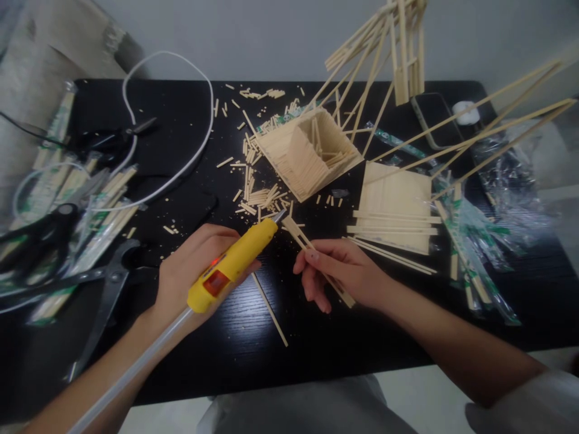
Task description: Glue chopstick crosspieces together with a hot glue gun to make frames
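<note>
My left hand is wrapped round a yellow hot glue gun, a glue stick trailing from its back end. The gun's metal nozzle points up and right, close to the end of a narrow frame of wooden sticks. My right hand pinches that frame between thumb and fingers, holding it aslant above the black table. A single wooden stick lies between my hands. Beyond them sits a box-like stick structure on a square base. To its right is a flat stick panel with loose sticks across it.
Pliers, black-handled scissors and packaged chopsticks crowd the left side. A white cable loops behind. Cut stick pieces litter the middle. Tall stick frames rise at the back; a phone and plastic wrappers lie right.
</note>
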Demonstrator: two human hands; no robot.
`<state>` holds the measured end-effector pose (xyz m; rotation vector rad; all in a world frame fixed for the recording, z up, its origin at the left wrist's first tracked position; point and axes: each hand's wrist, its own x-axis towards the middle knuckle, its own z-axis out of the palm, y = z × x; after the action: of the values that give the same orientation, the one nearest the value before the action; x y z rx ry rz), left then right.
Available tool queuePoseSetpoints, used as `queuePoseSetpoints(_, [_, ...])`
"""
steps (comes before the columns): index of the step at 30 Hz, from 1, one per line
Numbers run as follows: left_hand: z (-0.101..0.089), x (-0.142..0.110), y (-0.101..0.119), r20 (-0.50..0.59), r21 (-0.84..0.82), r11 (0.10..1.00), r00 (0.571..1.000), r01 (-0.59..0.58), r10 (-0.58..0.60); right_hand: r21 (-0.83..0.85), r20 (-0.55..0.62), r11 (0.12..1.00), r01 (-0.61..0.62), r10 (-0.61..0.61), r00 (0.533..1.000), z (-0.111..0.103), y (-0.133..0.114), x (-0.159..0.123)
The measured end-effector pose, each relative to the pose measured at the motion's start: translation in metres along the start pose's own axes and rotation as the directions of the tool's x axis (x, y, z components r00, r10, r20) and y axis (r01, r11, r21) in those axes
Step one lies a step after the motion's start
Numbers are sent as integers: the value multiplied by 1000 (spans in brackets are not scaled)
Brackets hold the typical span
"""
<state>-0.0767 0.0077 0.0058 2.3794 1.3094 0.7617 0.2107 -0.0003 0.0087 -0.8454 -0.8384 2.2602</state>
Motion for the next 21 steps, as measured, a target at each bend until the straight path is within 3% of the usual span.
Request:
queuePoseSetpoints(7, [-1,2,6,13,-62,997,999,50,-50,-8,14,1000,-10,10,1000,1,0,0])
queuePoseSetpoints(13, [-2,3,12,-12,-77,995,998,-64,63,-20,12,1000,-13,13,1000,0,0,0])
queuePoseSetpoints(16, [-2,1,16,-24,-99,993,998,-66,64,-29,15,999,-15,16,1000,-1,0,0])
queuePoseSetpoints(21, [-2,-3,18,49,-90,990,992,-113,118,-33,11,999,-13,13,1000,-1,1,1])
